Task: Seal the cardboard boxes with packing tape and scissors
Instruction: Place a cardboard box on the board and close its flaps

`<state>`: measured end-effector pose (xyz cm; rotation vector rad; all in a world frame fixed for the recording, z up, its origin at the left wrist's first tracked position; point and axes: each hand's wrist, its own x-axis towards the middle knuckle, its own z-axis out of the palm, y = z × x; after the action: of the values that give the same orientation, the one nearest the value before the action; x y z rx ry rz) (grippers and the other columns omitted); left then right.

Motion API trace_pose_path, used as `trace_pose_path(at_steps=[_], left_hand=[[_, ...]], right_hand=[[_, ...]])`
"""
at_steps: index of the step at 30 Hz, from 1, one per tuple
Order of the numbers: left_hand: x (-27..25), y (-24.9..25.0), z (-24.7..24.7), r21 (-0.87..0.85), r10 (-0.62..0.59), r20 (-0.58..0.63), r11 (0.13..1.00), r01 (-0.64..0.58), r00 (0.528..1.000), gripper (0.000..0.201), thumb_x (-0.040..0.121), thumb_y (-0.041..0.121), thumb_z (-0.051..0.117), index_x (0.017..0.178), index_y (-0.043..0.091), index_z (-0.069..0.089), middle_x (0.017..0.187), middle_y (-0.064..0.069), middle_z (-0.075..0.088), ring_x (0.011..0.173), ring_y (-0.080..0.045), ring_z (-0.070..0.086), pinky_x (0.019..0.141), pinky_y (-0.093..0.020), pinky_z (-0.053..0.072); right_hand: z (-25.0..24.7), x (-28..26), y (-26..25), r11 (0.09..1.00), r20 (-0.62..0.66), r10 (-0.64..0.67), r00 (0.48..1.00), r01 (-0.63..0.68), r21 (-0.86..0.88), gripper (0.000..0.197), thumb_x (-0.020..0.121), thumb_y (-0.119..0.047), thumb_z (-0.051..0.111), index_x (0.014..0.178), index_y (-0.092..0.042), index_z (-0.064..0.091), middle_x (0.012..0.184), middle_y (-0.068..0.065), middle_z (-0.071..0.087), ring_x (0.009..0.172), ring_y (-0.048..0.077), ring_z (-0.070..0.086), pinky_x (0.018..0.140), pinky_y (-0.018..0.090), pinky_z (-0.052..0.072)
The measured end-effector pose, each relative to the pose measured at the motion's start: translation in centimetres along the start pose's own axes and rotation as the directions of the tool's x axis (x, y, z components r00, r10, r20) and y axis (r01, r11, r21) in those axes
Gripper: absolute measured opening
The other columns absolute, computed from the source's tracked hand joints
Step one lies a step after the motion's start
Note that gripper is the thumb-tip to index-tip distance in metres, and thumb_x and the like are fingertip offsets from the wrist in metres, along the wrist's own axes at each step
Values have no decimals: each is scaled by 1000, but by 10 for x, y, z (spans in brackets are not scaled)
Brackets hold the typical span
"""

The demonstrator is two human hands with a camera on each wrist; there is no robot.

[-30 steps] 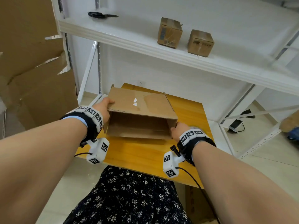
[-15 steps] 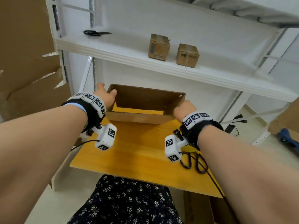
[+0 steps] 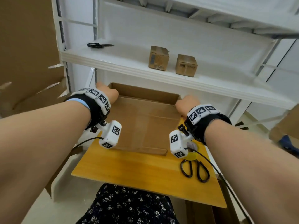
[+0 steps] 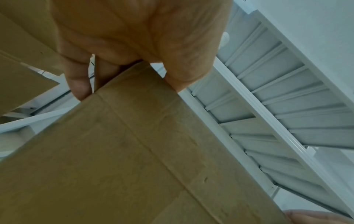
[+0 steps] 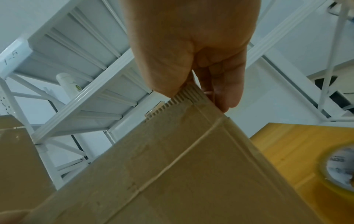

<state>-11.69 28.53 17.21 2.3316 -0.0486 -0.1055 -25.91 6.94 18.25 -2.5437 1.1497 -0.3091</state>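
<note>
An open cardboard box (image 3: 144,125) stands over the wooden table (image 3: 129,168), its plain near wall facing me and its opening upward. My left hand (image 3: 106,94) grips the box's top left corner; in the left wrist view the thumb and fingers of that hand (image 4: 126,60) pinch the box (image 4: 134,151). My right hand (image 3: 186,102) grips the top right corner, where thumb and fingers (image 5: 195,91) pinch the corrugated edge of the box (image 5: 172,174). Black scissors (image 3: 195,170) and a yellow tape roll (image 3: 192,152) lie on the table under my right wrist.
A white shelf (image 3: 145,68) juts out just above the box, bearing two small sealed boxes (image 3: 158,60) (image 3: 186,65) and a second pair of scissors (image 3: 98,45). Large cardboard sheets (image 3: 24,54) lean at the left. The tape roll (image 5: 339,171) sits right of the box.
Both hands turned the box from opening toward me to opening upward and lifted its top edge nearer the shelf. My view tilted up, and the scissors and tape came into sight.
</note>
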Motion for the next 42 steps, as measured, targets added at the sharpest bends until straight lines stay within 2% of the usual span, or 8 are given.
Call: trace_pose_path(at_steps=[2, 4, 9, 16, 21, 29, 35, 42], left_hand=[[-1, 1, 1, 36, 17, -11, 999, -17, 1000, 40, 93, 15, 49, 129, 0, 41, 114, -23, 53, 108, -36, 53, 83, -39, 39], [-5, 0, 1, 101, 80, -54, 992, -74, 995, 26, 90, 16, 49, 113, 4, 45, 106, -21, 52, 100, -36, 54, 77, -38, 37], [2, 3, 7, 121, 132, -89, 985, -121, 987, 31, 88, 12, 49, 116, 1, 57, 122, -22, 53, 99, -38, 58, 78, -38, 44], [5, 6, -10, 299, 338, 104, 886, -354, 935, 37, 86, 14, 45, 117, 33, 55, 129, -14, 38, 96, -36, 51, 89, -43, 48], [7, 27, -15, 495, 286, 277, 776, -391, 917, 45, 92, 8, 45, 136, 10, 52, 133, -19, 53, 110, -33, 56, 89, -31, 43], [25, 18, 7, 541, 290, 418, 682, -492, 861, 46, 102, 15, 42, 146, 3, 35, 154, -13, 32, 140, -27, 33, 111, -28, 25], [6, 16, 4, 330, 309, 375, 836, -438, 874, 74, 96, 61, 34, 150, 11, 32, 157, -10, 28, 145, -28, 25, 116, -40, 18], [12, 5, 4, 238, 329, 419, 860, -452, 846, 97, 77, 76, 49, 152, 19, 27, 158, -5, 27, 145, -26, 24, 119, -42, 18]], right_hand=[[0, 0, 2, 1000, -5, 2, 1000, -2, 23, 27, 94, -16, 47, 69, -7, 53, 67, 11, 57, 62, 27, 55, 60, 30, 42], [-1, 1, 2, 998, -37, -1, 999, 4, 62, 14, 91, -14, 48, 87, -4, 57, 78, 12, 59, 64, 26, 54, 56, 29, 39], [3, 1, 4, 994, -88, -1, 996, 10, 106, 41, 94, -11, 47, 134, -8, 42, 96, 7, 51, 79, 26, 50, 69, 32, 40], [3, 3, 4, 995, -92, -19, 996, 28, 99, 39, 92, -12, 50, 131, -11, 45, 79, 1, 47, 65, 17, 47, 66, 32, 46], [6, 3, 3, 995, -95, -18, 995, 27, 98, 37, 91, -9, 48, 128, -11, 47, 80, 3, 49, 69, 21, 51, 68, 34, 49], [9, 3, 0, 989, -86, -29, 996, 41, 139, 46, 93, -10, 46, 138, -13, 36, 78, 4, 52, 64, 20, 52, 65, 35, 51], [8, 6, 6, 988, -106, -4, 994, 20, 152, 36, 94, -10, 47, 130, -8, 44, 84, 3, 49, 63, 16, 44, 61, 30, 39], [16, 8, 11, 970, -164, -30, 986, 68, 234, 26, 97, -24, 46, 120, -14, 52, 87, 1, 56, 66, 13, 47, 55, 27, 35]])
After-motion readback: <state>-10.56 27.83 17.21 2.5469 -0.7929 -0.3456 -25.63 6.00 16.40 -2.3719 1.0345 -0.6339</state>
